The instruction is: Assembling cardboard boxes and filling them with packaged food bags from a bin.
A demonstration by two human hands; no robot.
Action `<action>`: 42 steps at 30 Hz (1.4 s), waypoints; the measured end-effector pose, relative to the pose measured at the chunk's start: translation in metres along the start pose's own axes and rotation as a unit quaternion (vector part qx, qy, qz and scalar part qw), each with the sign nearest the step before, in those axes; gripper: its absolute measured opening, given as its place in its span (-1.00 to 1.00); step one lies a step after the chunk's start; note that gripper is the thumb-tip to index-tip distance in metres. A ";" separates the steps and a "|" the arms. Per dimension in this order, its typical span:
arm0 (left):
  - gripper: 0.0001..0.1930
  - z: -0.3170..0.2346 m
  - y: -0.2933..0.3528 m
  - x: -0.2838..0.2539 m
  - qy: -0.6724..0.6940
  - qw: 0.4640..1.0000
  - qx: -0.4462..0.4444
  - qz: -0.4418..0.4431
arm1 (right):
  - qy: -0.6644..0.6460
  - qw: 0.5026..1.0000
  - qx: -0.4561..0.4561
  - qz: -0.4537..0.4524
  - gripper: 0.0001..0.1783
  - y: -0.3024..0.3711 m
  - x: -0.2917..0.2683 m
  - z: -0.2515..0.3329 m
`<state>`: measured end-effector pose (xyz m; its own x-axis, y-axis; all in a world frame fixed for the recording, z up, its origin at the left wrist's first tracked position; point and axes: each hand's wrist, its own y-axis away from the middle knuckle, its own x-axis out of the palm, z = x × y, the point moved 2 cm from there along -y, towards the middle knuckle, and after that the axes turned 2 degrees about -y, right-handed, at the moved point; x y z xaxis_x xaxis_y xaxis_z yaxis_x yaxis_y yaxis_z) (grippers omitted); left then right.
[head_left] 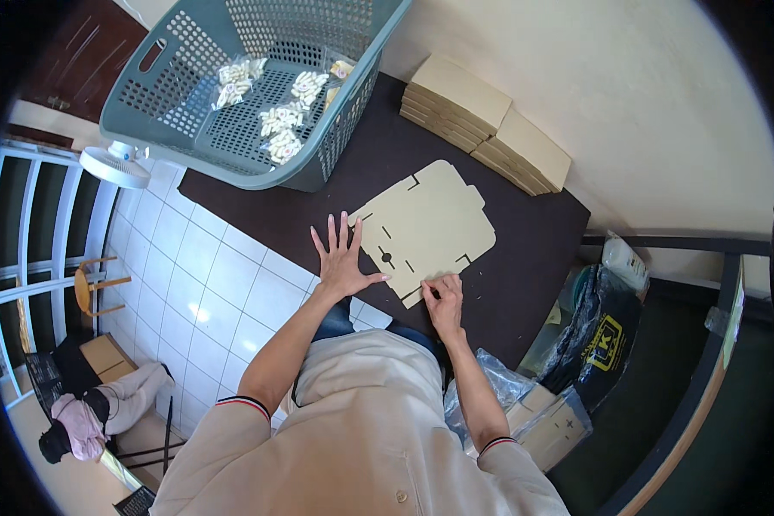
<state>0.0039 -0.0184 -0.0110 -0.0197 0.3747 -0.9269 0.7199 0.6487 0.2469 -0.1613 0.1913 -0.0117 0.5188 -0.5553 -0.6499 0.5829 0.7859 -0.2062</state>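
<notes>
A flat die-cut cardboard box blank lies on the dark tabletop in front of me, with slots, a round hole and tabs cut into it. My left hand is open, fingers spread wide, its thumb and fingertips at the blank's left edge. At the near right edge, my right hand has its fingers curled into a pinch against the cardboard beside a slot. Whatever sits between those fingertips, if anything, is too small to make out.
A grey-green plastic basket at the far left holds several clear bags of small white pieces. Stacked folded cardboard stands along the wall. Plastic-wrapped packages lie right of me. At the lower left another person is near a wooden stool.
</notes>
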 end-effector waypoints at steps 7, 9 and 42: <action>0.52 -0.002 0.001 0.003 -0.005 1.000 0.002 -0.007 | -0.004 1.000 -0.016 0.008 -0.91 -0.005 0.004 0.000; 0.51 -0.002 0.001 0.003 -0.001 1.000 0.007 -0.019 | -0.007 1.000 -0.020 0.008 -0.91 -0.009 0.008 0.001; 0.49 0.001 0.003 -0.008 0.032 0.999 -0.002 0.019 | -0.026 0.999 -0.019 0.007 -0.88 -0.148 0.124 0.043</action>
<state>0.0068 -0.0200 -0.0036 -0.0364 0.4413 -0.8966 0.7177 0.6358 0.2838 -0.1562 -0.0057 -0.0307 0.5594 -0.5567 -0.6141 0.5518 0.8030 -0.2253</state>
